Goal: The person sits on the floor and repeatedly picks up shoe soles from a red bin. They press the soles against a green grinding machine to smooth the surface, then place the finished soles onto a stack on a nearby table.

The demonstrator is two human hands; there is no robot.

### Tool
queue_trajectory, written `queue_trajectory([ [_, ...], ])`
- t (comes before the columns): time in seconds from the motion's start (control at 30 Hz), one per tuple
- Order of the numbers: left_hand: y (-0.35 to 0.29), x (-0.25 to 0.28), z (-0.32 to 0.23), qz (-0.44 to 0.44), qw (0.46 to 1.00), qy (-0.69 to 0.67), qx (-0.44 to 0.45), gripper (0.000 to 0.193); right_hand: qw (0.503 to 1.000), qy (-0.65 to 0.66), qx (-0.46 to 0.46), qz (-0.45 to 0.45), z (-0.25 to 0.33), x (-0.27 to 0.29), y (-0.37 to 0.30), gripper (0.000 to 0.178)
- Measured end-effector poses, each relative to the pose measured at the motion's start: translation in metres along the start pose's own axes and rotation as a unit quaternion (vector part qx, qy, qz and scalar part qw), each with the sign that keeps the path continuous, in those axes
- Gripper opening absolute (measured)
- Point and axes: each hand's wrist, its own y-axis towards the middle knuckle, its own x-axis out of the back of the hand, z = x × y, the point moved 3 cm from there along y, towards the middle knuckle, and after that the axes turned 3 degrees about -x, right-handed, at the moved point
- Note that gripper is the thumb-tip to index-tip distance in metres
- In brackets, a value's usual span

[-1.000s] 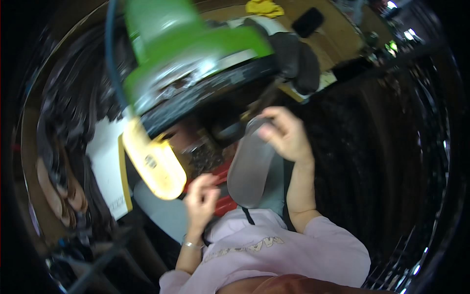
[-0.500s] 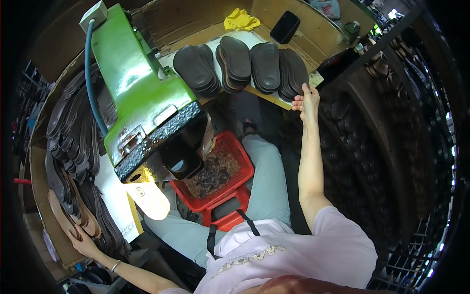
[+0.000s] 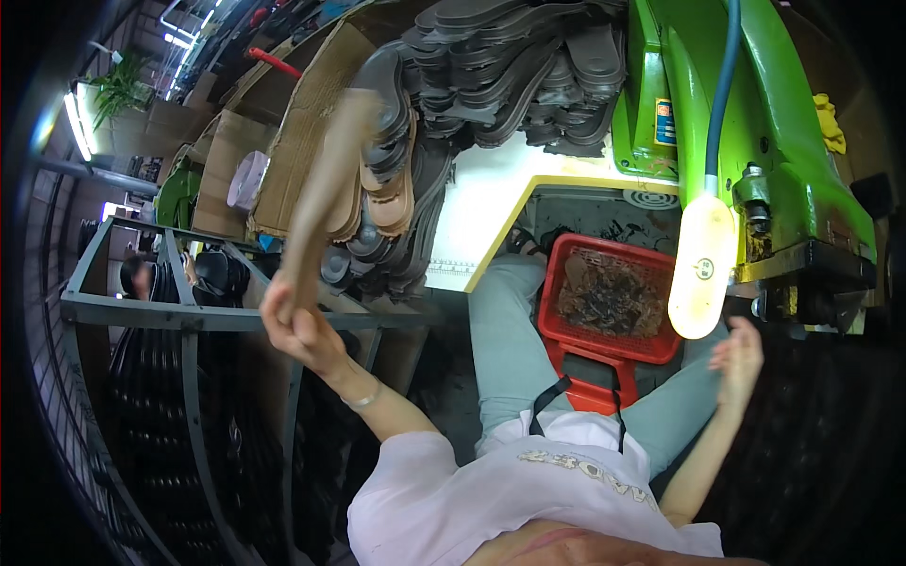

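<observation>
Closed around one end of a long tan shoe sole (image 3: 326, 198), my left hand (image 3: 307, 325) holds it raised at the left; motion smears its far end. Just behind it, dark and tan soles (image 3: 389, 209) lie stacked at the table's left. More dark brown soles (image 3: 500, 75) pile up at the back. My right hand (image 3: 741, 368) is in the air below the green machine (image 3: 661, 85), close to the lit lamp (image 3: 700, 278). Its fingers are loosely bent and apart, with nothing visible in them.
A white table (image 3: 486, 193) with a yellow edge curves ahead of me. Between my legs stands a red plastic basket (image 3: 555, 302) with scraps inside. At the left are a grey metal rack (image 3: 179, 316) and a cardboard wall (image 3: 316, 90). A yellow cloth (image 3: 830, 123) lies far right.
The view has swung left. My left hand has lifted a tan sole from the stack. My right hand has left the dark soles at the table's right edge and come down beside the machine.
</observation>
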Motion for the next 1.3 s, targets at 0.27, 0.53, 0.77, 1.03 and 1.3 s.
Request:
queue_trajectory([
  [0.27,-0.166,-0.17,-0.009,0.441,0.842,-0.234,0.204,0.053,0.906,0.259,-0.165,0.291,0.005,-0.067,-0.046,0.075],
  [0.53,-0.255,-0.292,-0.063,0.391,0.746,-0.276,0.464,0.034,0.965,0.243,-0.081,0.054,-0.031,-0.014,-0.096,0.039],
  [0.77,-0.213,-0.314,-0.064,0.426,0.808,-0.235,0.332,0.022,0.959,0.252,-0.089,0.098,-0.037,-0.064,-0.109,0.037],
  [1.03,-0.238,-0.289,-0.053,0.362,0.814,-0.239,0.387,0.023,0.977,0.214,-0.001,0.007,-0.017,0.013,-0.099,0.033],
  [1.3,-0.203,-0.3,-0.061,0.398,0.817,-0.229,0.348,0.022,0.958,0.208,0.166,-0.103,0.071,0.033,-0.005,0.035],
])
